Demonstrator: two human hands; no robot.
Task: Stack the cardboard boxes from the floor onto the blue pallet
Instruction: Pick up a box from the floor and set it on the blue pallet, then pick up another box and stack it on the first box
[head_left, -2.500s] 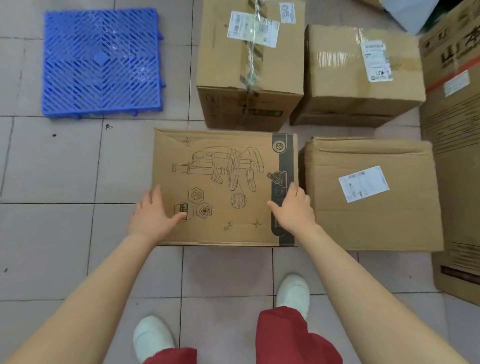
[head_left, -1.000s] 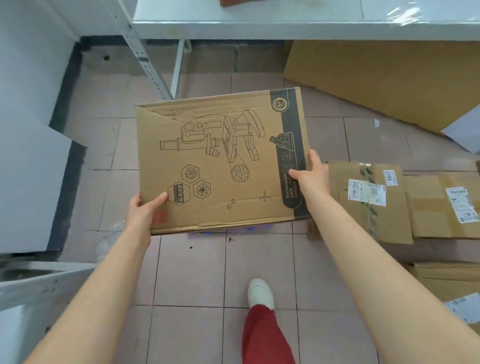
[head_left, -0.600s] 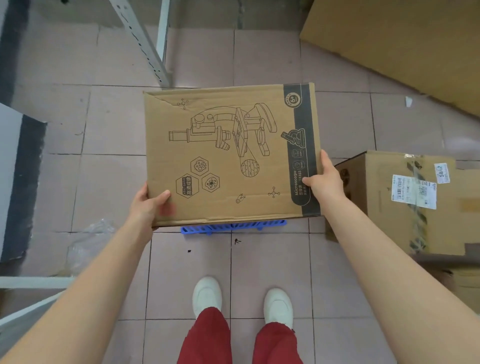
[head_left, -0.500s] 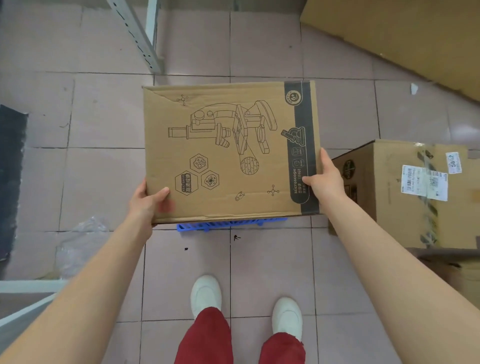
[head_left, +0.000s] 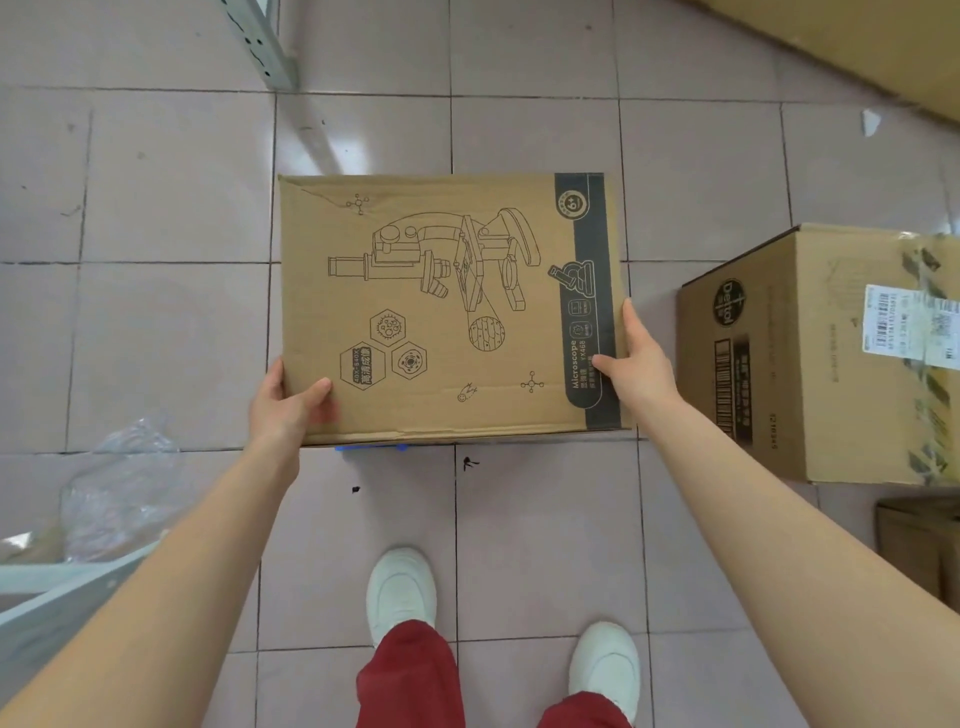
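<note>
At about nine o'clock in the view, low on the left, a crumpled sheet of clear plastic film (head_left: 122, 483) lies on the pinkish floor tiles (head_left: 171, 187), beside a pale metal frame rail (head_left: 67, 582) at the lower left edge. A grey perforated metal upright (head_left: 260, 41) slants down from eleven o'clock at the top.

The left hand (head_left: 288, 408) clasps the near left corner of the flat brown cardboard box printed with a microscope line drawing (head_left: 441, 306); its thumb lies on the top face and its fingers curl out of sight under the left edge. The box sits at the centre, top face level toward the camera, with a dark strip reading "Microscope" along its right side. Only a thin sliver of the blue plastic pallet (head_left: 369, 447) shows at six o'clock from the box, peeking out below its near edge; whether the box rests on it or hangs just above cannot be told.

The right hand (head_left: 636, 364) presses the box's right edge, thumb on the dark strip, fingers along the side. Below, at six o'clock, two white shoes (head_left: 400, 592) and red trousers (head_left: 410, 680) stand on the tiles.

At three o'clock, well apart from the held box, a taller brown cardboard box with a white shipping label (head_left: 831, 358) stands on the floor. A large flat cardboard sheet (head_left: 857, 47) crosses the corner at one o'clock.
</note>
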